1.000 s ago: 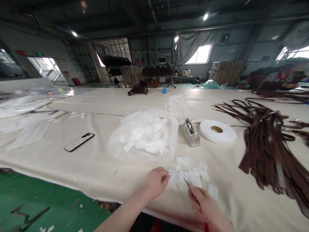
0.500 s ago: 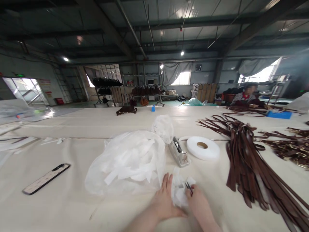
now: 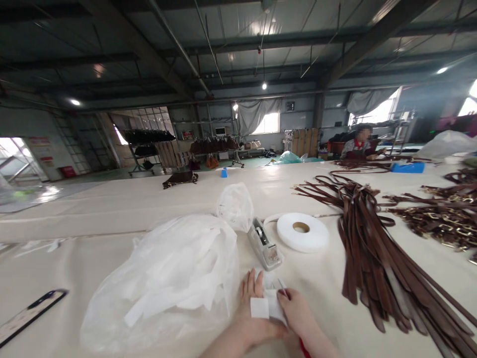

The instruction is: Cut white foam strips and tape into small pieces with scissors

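Note:
My left hand (image 3: 249,311) lies flat on the table with its fingers stretched out, beside small white pieces (image 3: 275,301). A white square (image 3: 260,308) rests over the back of it, near the thumb. My right hand (image 3: 296,311) is closed on a slim, pointed metal tool (image 3: 281,284), its tip over the white pieces. Something red (image 3: 304,348) shows under the right wrist; whether it belongs to the tool I cannot tell. Just beyond the hands stands a grey tape dispenser (image 3: 264,246), with a large white tape roll (image 3: 302,232) to its right.
A clear bag of white strips (image 3: 179,278) fills the left, with a smaller bag (image 3: 235,206) behind. Brown leather straps (image 3: 367,238) spread at right, near straps with metal buckles (image 3: 439,223). A phone (image 3: 32,315) lies far left. Another person (image 3: 357,144) sits across the table.
The view has shifted, so the table's things sit further left. A white square now lies over my left hand. My right hand has turned, and red now shows under its wrist.

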The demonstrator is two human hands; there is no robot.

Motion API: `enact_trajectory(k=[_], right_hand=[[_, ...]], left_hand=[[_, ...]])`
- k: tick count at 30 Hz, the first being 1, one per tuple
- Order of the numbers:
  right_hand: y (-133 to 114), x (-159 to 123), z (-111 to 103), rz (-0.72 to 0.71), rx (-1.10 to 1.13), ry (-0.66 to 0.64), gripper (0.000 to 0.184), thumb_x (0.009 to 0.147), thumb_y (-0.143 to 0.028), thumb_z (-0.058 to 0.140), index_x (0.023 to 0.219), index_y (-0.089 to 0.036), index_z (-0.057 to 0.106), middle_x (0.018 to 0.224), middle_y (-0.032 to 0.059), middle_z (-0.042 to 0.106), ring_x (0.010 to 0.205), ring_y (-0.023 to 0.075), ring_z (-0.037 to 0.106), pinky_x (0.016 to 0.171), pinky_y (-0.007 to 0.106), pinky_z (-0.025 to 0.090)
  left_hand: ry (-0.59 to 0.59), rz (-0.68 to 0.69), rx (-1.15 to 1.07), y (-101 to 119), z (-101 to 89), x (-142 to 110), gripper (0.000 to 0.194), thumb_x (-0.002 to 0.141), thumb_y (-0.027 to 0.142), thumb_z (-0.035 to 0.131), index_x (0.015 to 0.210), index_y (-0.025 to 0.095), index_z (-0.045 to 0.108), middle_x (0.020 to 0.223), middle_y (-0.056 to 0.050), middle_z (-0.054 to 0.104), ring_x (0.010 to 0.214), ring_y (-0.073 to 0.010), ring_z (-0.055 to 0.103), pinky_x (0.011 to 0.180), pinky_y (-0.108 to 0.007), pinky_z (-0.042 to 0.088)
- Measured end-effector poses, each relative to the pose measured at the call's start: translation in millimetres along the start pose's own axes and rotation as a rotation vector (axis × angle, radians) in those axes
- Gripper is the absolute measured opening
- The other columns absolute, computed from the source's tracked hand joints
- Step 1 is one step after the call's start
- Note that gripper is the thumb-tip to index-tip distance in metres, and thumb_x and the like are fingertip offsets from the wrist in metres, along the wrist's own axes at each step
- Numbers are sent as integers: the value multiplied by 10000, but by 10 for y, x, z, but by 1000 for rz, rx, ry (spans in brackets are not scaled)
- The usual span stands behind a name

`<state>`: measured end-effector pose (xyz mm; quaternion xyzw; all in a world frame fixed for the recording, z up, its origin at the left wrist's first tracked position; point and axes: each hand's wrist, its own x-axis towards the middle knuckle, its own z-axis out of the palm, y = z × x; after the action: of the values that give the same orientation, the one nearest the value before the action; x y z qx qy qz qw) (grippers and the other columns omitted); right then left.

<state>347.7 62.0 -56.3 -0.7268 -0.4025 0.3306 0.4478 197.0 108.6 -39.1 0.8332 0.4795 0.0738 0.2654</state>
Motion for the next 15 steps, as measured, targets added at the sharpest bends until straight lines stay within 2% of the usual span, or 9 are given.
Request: enact_trajectory(k=[5, 8, 10, 12, 15], right_hand=[[-84, 405, -312, -38, -104, 137, 141, 825, -288, 509, 735, -225, 597, 732, 84, 696, 746, 249, 628, 664, 317, 394], [-146, 713, -358, -30, -81, 164, 57, 768, -214, 556, 729, -216, 598, 761, 101, 702, 821, 264, 642, 709, 320, 399], [-141, 835, -335, -17, -34, 161, 66, 745, -208, 579, 680, -216, 583, 718, 96, 688, 819, 268, 644, 717, 326, 403], [-76, 851, -291, 2, 46, 146, 109, 774, -259, 563, 673, -218, 574, 694, 87, 673, 798, 265, 645, 706, 333, 418], [88, 693, -201, 35, 236, 80, 227, 837, -402, 484, 796, -215, 606, 822, 107, 698, 861, 278, 652, 706, 353, 460]], left_hand=[[-67, -124, 35, -310, -4, -107, 1418, 379, 512, 790, 1530, 110, 67, 1601, -127, -51, 1474, -316, -19, 1203, -381, 95], [-67, -179, 71, -438, 45, -129, 1206, 525, 431, 705, 1533, 143, 107, 1606, -85, 41, 1479, -256, 71, 1205, -336, 93], [-66, -200, 74, -433, 42, -137, 1052, 630, 392, 618, 1529, 133, 137, 1603, -84, 90, 1475, -223, 111, 1200, -304, 97], [-49, -179, 58, -355, -8, -129, 1112, 613, 385, 645, 1527, 93, 83, 1603, -109, 60, 1477, -233, 98, 1196, -288, 117], [9, -112, 17, -169, -115, -31, 1400, 450, 443, 792, 1512, 37, -24, 1594, -161, -67, 1478, -285, 4, 1199, -306, 124]])
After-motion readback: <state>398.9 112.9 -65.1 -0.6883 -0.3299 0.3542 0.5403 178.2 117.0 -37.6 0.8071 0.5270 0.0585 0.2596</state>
